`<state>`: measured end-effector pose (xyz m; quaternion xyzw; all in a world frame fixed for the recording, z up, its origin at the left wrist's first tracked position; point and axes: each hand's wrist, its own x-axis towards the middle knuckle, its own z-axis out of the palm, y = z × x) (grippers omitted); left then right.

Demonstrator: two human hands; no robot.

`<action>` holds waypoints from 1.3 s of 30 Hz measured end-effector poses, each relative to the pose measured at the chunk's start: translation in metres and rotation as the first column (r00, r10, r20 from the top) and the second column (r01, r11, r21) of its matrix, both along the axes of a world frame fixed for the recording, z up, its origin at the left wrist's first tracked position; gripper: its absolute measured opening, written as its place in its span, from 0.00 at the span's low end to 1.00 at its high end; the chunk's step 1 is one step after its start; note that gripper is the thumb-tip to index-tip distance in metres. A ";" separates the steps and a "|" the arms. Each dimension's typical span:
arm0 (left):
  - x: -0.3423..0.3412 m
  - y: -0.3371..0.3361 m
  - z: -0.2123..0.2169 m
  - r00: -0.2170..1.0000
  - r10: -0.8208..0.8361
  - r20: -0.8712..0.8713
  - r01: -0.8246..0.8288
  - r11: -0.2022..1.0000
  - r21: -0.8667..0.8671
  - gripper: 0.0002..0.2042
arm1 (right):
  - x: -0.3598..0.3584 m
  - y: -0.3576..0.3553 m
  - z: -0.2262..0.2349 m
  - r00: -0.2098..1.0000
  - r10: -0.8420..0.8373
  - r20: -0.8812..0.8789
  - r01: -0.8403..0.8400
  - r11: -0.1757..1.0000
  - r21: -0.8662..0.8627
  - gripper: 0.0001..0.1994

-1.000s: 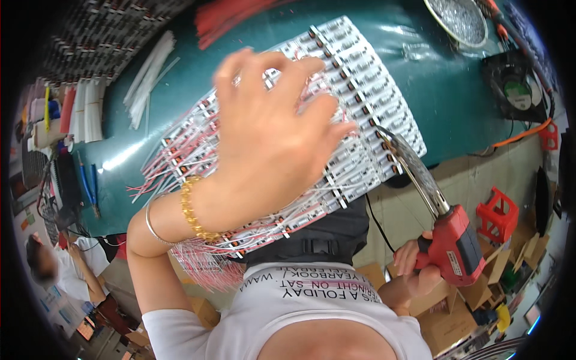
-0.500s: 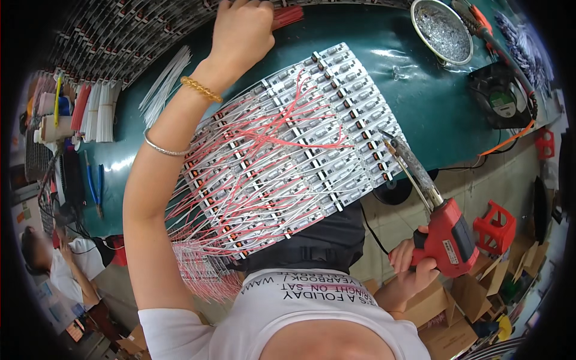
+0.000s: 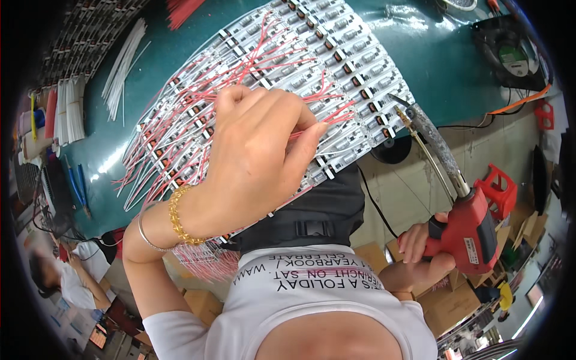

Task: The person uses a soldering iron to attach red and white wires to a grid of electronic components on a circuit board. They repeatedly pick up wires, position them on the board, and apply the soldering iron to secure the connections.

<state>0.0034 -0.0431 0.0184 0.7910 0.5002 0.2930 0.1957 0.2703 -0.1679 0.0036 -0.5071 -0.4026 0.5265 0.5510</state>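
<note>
A panel of small circuit boards (image 3: 360, 54) lies on the green table, with many red and white wires across its left and middle rows. Above it, my left hand (image 3: 258, 141) is closed, thumb against bent fingers, on several red wires (image 3: 341, 114). Their ends stick out past the thumb to the right, over the boards. In my right hand (image 3: 420, 249), fingers wrap the handle of a red and black soldering gun (image 3: 474, 234). Its long metal barrel and thin feed tube point up and left, with the tip by the panel's right edge.
A red wire bundle (image 3: 183, 11) and loose white wires (image 3: 124, 72) lie at the far left. Blue-handled tools (image 3: 78, 186) rest near the left edge. A black fan (image 3: 509, 54) stands at the far right. Cardboard boxes (image 3: 444, 309) and a red stool (image 3: 497, 187) are at right. Another person (image 3: 69, 273) sits at left.
My left hand has come back from the red bundle at the far side to over the panel, now holding red wires. The soldering gun has shifted slightly right. The whole view has shifted.
</note>
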 end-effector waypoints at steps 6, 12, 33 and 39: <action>0.004 -0.001 -0.010 1.000 0.011 -0.012 -0.010 0.999 0.044 0.06 | 0.001 -0.011 -0.012 1.000 0.023 -0.020 -0.022 1.000 0.013 0.43; 0.008 -0.002 -0.012 0.999 0.021 -0.036 -0.018 0.996 0.085 0.06 | -0.007 -0.006 -0.006 0.997 0.015 0.081 -0.015 1.000 -0.001 0.42; 0.009 -0.004 -0.015 0.998 0.031 -0.056 -0.025 0.993 0.113 0.06 | -0.009 -0.005 -0.003 0.995 -0.011 0.104 0.010 1.000 0.011 0.44; 0.008 -0.004 -0.006 0.996 0.003 0.084 -0.004 1.000 0.007 0.07 | 0.004 -0.014 -0.016 1.000 0.013 0.012 -0.014 0.995 0.094 0.43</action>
